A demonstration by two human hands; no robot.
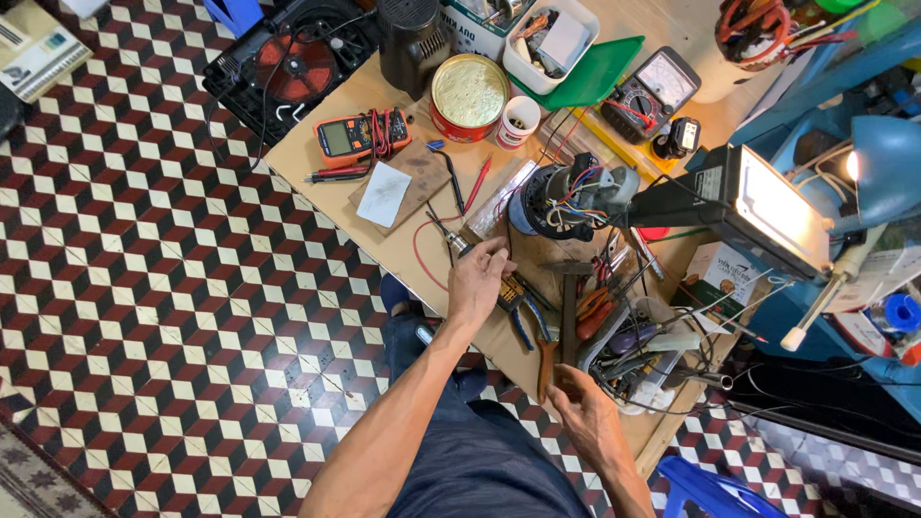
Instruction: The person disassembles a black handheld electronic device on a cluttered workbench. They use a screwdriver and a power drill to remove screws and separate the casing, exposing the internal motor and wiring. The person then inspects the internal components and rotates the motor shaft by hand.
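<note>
Left hand (477,280) stretched over the middle of the wooden bench (336,144), fingers curled in around a small metal-tipped tool (459,241) whose bright end pokes out past the thumb; held in a loose pinch, though exactly how the fingertips sit on it cannot be made out. Just beside that hand, toward the body, yellow-handled pliers (513,299) lying flat. Right hand (587,414) at the bench's near edge, palm up, fingers half open and holding nothing, close to a heap of tools (624,345) and a dark hammer (568,307). Beyond the left hand, a small motor (566,201) with coloured wires spilling from its top, and a red wire (419,251) looping across the wood. Farther out, a brown pad (422,173) with a white paper (384,195) on it, an orange multimeter (360,136), a round tin (468,96), a white cup (519,121), a green board (595,72) and an analogue meter (652,93). Off to the right, a lit lamp (777,206) on a blue shelf. Checkered tile floor (144,288) all around, dark trousers (470,451) below.
</note>
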